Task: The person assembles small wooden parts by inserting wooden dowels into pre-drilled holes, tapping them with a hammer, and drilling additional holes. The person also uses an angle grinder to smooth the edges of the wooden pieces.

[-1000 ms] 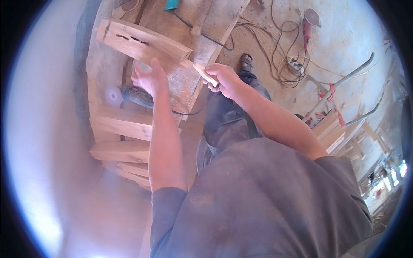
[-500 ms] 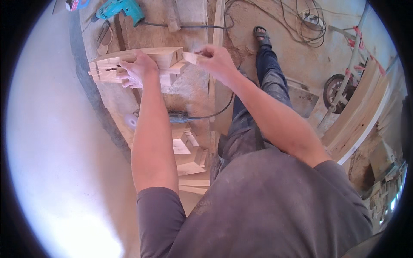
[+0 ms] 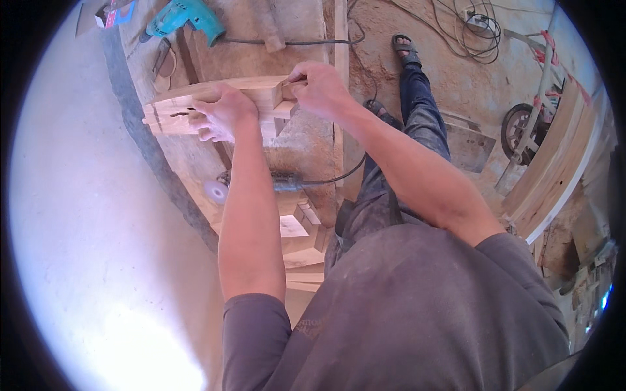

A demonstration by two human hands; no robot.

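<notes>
In the upper left-centre of the frame we see a long pale wooden workpiece with a curved upper edge (image 3: pixel 266 94), lying over a worn, dusty bench (image 3: pixel 306 153). The person's left hand (image 3: pixel 228 114) is spread across its middle, thumb on the upper side and fingers over the near side, holding it; close to the thumb we notice dark, elongated marks in the wood. The right hand (image 3: pixel 321 90) is at the workpiece's right end, fingers bent and drawn narrow; they hide what may be between them, so we cannot tell whether they grip anything. Toward the upper left of the frame we find a teal power drill (image 3: pixel 195 21), its black cord running right across the bench. Below the workpiece lies a dark blue-grey grinder (image 3: pixel 283 182) with a pale round disc (image 3: pixel 216 191), partly behind the left forearm, and beneath it we see cut pale wood pieces (image 3: pixel 297 228). Long pale planks (image 3: pixel 554 166) lean at the right of the frame, near a black-tyred wheel (image 3: pixel 515 127).
</notes>
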